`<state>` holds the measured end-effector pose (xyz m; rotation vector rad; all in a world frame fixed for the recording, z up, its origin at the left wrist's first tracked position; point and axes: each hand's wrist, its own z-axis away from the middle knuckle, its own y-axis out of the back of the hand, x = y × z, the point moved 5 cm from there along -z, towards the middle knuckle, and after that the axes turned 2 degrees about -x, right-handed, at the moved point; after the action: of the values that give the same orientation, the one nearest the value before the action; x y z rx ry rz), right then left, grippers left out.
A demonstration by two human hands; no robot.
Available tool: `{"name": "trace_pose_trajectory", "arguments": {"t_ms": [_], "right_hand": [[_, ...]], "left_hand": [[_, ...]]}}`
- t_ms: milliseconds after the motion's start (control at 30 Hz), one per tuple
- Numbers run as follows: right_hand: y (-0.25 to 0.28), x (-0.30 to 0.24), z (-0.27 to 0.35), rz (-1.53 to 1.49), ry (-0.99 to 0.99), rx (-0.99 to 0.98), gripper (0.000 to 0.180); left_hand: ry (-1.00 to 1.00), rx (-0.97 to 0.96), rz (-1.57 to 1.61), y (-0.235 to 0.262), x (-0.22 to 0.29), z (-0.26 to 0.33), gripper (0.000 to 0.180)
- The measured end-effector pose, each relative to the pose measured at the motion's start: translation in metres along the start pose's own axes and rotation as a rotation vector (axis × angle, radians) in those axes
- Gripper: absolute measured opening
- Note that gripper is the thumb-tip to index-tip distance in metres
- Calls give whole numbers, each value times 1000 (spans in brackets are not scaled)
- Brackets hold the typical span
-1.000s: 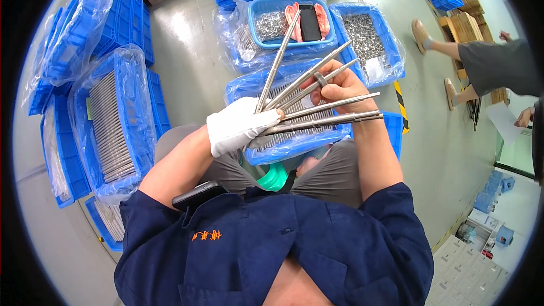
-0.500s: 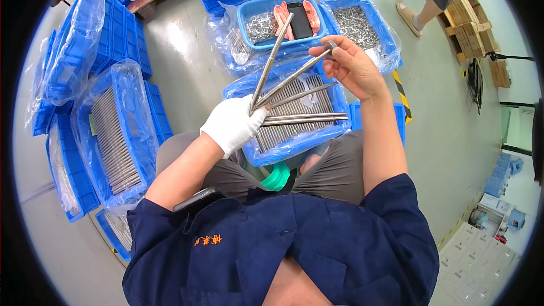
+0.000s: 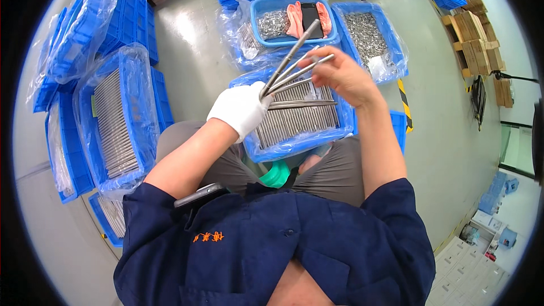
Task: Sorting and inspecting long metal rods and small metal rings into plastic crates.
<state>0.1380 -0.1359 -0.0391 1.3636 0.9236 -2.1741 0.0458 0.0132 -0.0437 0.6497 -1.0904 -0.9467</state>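
My left hand point(image 3: 241, 109), in a white glove, is closed around one end of several slim metal rods point(image 3: 292, 56), which fan out to the upper right. My bare right hand point(image 3: 344, 76) is at the far ends of the upper rods, fingers curled and slightly blurred. A rod end lies against those fingers; whether they also pinch a small part, I cannot make out. Below both hands, a blue crate point(image 3: 283, 156) lined with clear plastic holds a row of similar rods point(image 3: 297, 122).
Beyond it, a light-blue basket point(image 3: 258, 34) holds small metal parts, pink gloves point(image 3: 294, 20) and a dark phone point(image 3: 310, 17). Another blue crate point(image 3: 368, 34) of small metal parts stands to its right. Rod-filled crates point(image 3: 116, 124) and stacked blue crates point(image 3: 127, 28) stand left; wooden pallets point(image 3: 473, 42) far right.
My right hand has come lower, and its fingers have moved off the earlier small round metal piece's position. The rods have turned slightly in my left hand. The walking person has mostly left the view.
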Motion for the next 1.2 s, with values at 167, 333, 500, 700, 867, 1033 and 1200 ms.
{"name": "trace_pose_trajectory", "arguments": {"t_ms": [167, 333, 500, 700, 867, 1033, 1200], "right_hand": [[-24, 18, -5, -169, -89, -59, 27], [-8, 16, -4, -75, -25, 26, 24], [74, -32, 23, -221, 275, 120, 26], [31, -28, -2, -305, 278, -113, 30], [19, -23, 15, -297, 242, -192, 35], [7, -31, 28, -175, 211, -285, 28], [5, -27, 26, -45, 149, -241, 30]], "left_hand": [[-33, 25, 43, -7, -3, -4, 27], [-50, 7, 62, -1, -5, -2, 28], [-52, -398, 501, -5, 1, 11, 31], [-77, -837, 744, -24, 14, 32, 33], [-297, -813, 335, -13, 38, 31, 39], [-273, -828, 537, -22, 33, 43, 42], [-232, -860, 455, -30, 24, 34, 44]]}}
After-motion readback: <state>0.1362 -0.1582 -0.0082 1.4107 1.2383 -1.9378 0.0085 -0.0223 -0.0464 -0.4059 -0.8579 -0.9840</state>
